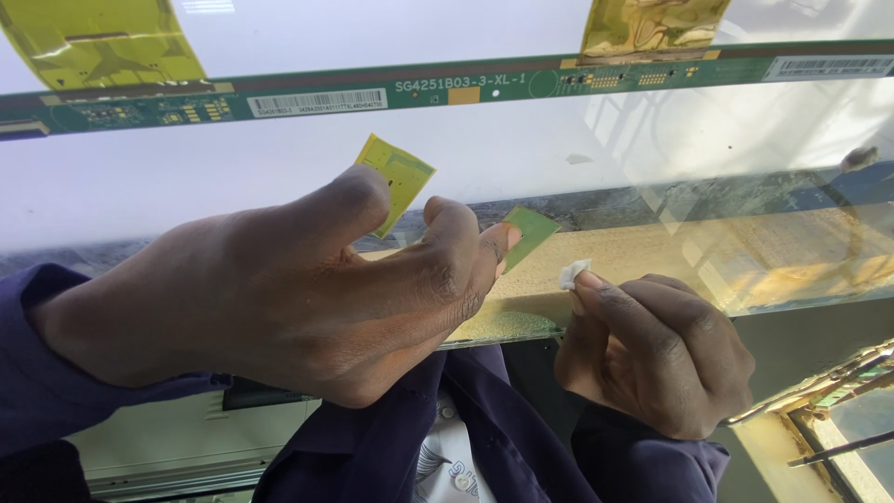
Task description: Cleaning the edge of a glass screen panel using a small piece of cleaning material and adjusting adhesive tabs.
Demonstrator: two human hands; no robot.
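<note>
My left hand [307, 279] pinches a small yellow-green flex film tab [399, 177] between its fingers, and a second green tab [531, 233] shows at its thumb tip. Both tabs hang over the edge of a glass display panel [652, 186]. My right hand [652, 349] sits just right of it, holding a small white wad [573, 273] up against the panel's lower edge. A long green circuit strip [466, 90] runs across the top, with yellow ribbon films at the upper left [102, 42] and the upper right [652, 26].
The glass panel reflects a window and a cable at right. Below it lie a wooden bench edge [745, 247], a white frame part [168, 438] at lower left and metal bars [838, 410] at lower right. My dark blue sleeves fill the bottom.
</note>
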